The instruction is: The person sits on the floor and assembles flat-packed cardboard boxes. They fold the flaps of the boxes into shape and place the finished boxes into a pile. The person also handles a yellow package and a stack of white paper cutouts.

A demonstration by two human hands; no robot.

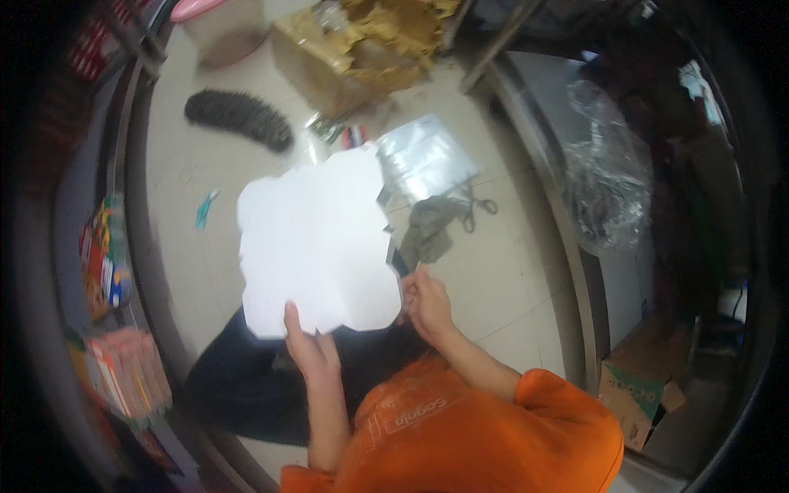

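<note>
A large white cardboard sheet [316,246] with notched, wavy edges lies tilted above my lap. At its near edge, my left hand [311,345] grips it, thumb on top and fingers underneath. My right hand [427,304] is closed in a pinch at the sheet's lower right edge; the fingertips are partly hidden there. Small folded tabs show along that right side. Just beyond the right hand, a grey-green cloth [427,230] lies on the floor beside dark-handled scissors [481,212]. A shiny silver plastic packet [427,156] rests past the sheet's far right corner.
On the tiled floor are a dark bristly roll [238,119], a small teal item [205,210], a torn brown carton [308,78] and a pink-rimmed tub [226,37]. Metal shelving stands both sides, with stacked packs [127,374] left, clear plastic wrap [608,181] and a cardboard box [641,382] right.
</note>
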